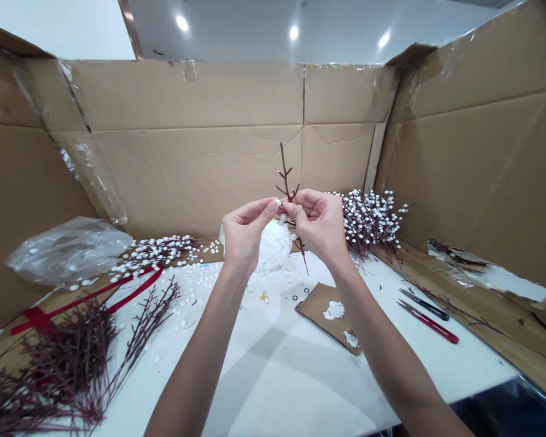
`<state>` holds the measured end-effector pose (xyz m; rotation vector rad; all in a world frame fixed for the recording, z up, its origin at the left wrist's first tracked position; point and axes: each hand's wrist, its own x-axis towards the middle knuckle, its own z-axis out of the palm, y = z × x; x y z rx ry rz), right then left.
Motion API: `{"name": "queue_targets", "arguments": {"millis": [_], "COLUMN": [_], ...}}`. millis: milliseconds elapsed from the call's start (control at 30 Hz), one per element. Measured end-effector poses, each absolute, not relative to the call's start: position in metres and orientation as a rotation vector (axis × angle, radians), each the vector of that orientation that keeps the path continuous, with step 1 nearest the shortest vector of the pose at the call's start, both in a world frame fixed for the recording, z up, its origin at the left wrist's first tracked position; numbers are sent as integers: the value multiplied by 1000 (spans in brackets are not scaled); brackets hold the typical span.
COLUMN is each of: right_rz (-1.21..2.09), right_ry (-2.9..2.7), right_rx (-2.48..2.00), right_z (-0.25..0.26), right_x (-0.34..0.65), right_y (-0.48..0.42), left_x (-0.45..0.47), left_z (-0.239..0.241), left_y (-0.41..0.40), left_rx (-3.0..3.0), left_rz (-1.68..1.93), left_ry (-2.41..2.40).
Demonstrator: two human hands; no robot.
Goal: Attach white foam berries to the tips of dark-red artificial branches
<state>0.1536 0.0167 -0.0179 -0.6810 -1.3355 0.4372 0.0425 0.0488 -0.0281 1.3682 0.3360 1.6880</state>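
Note:
My right hand (321, 223) is closed around a dark red-brown bare twig (286, 173) that stands upright between both hands. My left hand (248, 227) pinches a small white bead (278, 202) at the twig's side branch, fingertips meeting those of the right hand. Another white bead (282, 219) sits on the twig just below the fingers. Behind the hands lies a heap of loose white beads (275, 246) on the white table (273, 364).
Bare dark twigs (68, 364) are piled at the front left. Bead-covered twigs lie at back left (157, 250) and back right (368, 221). A clear plastic bag (68, 249), red ribbon (95, 297), cardboard piece (323, 309), snips (430, 323) and cardboard walls (186, 164) surround the table.

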Motion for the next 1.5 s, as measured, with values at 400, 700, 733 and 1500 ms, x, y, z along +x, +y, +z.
{"name": "queue_targets", "arguments": {"millis": [400,700,733,1500], "right_rz": [591,684,687,345], "right_ry": [-1326,-1163,-1138,-1187], "right_rx": [-660,-520,-506,-713], "right_z": [-13,-11,-11,-8], "right_x": [160,168,169,203], "right_y": [13,14,15,27], "left_x": [39,6,9,45], "left_z": [-24,-26,-29,-53], "left_y": [47,64,66,64], "left_rx": [1352,1911,1980,2266], "left_rz": [1649,684,564,613], "left_ry": [365,673,684,724]}}
